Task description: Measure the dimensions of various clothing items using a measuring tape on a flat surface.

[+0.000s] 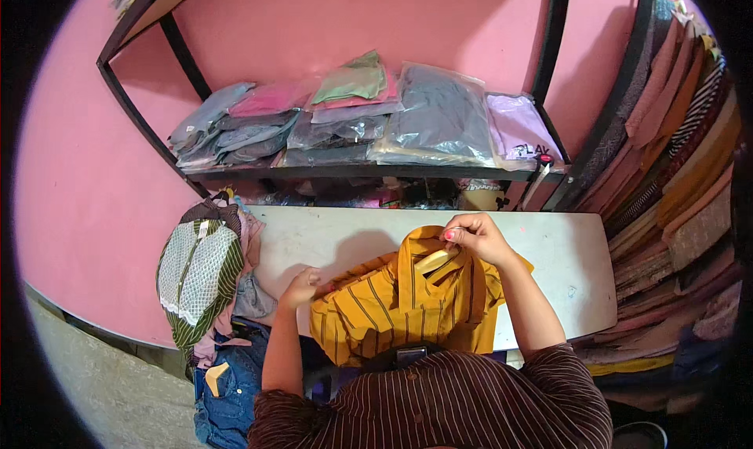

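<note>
A mustard-yellow garment with dark stripes (pixel 400 308) lies partly on the white table and hangs over its near edge. Inside its neck shows a light wooden clothes hanger (pixel 434 262). My right hand (pixel 476 237) is closed at the top of that hanger, thumb and fingers pinched together at what looks like its hook. At the garment's left side is my left hand (pixel 306 287), fingers bent against the striped cloth; part of its fingertips is hidden by the fabric, so whether it grips the cloth is unclear.
A green striped shirt with white lace (pixel 197 266) hangs left of the white table (pixel 565 272), above a denim garment (pixel 235 384) with a wooden hanger. Behind, a black-framed shelf (pixel 353 171) holds bagged folded clothes (pixel 438 116). Many garments (pixel 659 214) hang along the right.
</note>
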Motion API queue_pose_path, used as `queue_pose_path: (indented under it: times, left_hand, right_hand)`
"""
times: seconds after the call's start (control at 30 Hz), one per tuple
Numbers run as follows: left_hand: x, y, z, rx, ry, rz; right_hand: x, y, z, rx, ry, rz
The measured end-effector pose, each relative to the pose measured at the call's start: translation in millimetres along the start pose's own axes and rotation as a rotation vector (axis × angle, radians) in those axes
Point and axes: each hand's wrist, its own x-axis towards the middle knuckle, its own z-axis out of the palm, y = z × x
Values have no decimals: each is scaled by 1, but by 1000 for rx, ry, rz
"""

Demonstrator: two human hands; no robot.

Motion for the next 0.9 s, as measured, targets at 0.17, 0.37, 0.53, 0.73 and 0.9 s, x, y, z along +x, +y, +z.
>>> queue_pose_path:
  times: [0.17,0.37,0.53,0.73,0.9]
  left_hand:
    - [-42,83,27,-74,26,454]
    - [-101,128,63,261,289,571]
    - [-160,108,65,127,466,589]
    - [-234,91,80,356,533,586]
    - [-283,66,80,653,587,507]
  right_hand:
    - [-17,-17,26,-132,35,-27]
    - [-38,-45,84,-231,47,-156]
    - [-64,-64,146,-422,12,-244]
    - [-101,-69,222,-447,-78,-256]
    - [-135,-67,240,-309,-40,-391]
